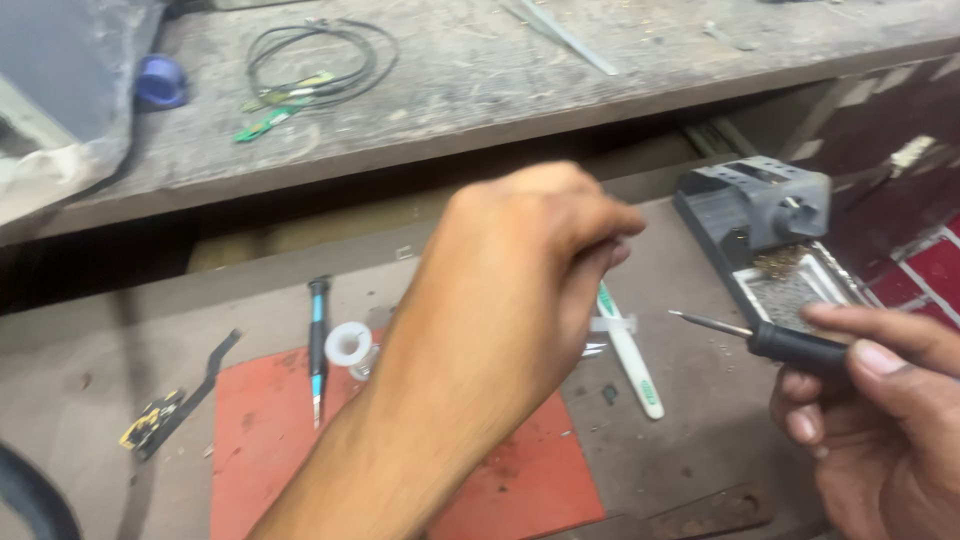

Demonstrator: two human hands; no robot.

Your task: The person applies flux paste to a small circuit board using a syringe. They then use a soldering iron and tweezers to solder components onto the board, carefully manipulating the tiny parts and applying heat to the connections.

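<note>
Dim warm indoor light, soft shadows, slight motion blur, no glare

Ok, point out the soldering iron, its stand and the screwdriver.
soldering iron (800,348): head view, on the black handle.
stand (762,205): head view, on the grey holder block.
screwdriver (318,345): head view, on the mid shaft.

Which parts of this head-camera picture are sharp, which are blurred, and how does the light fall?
Head view: the left hand and its forearm are motion-blurred at the edges; the black-handled soldering iron in the right hand is fairly sharp; the red rectangular mat and the blue-and-black screwdriver are clear; lighting is soft and even, without glare; the gap under the upper grey wooden bench lies in shadow.
</note>
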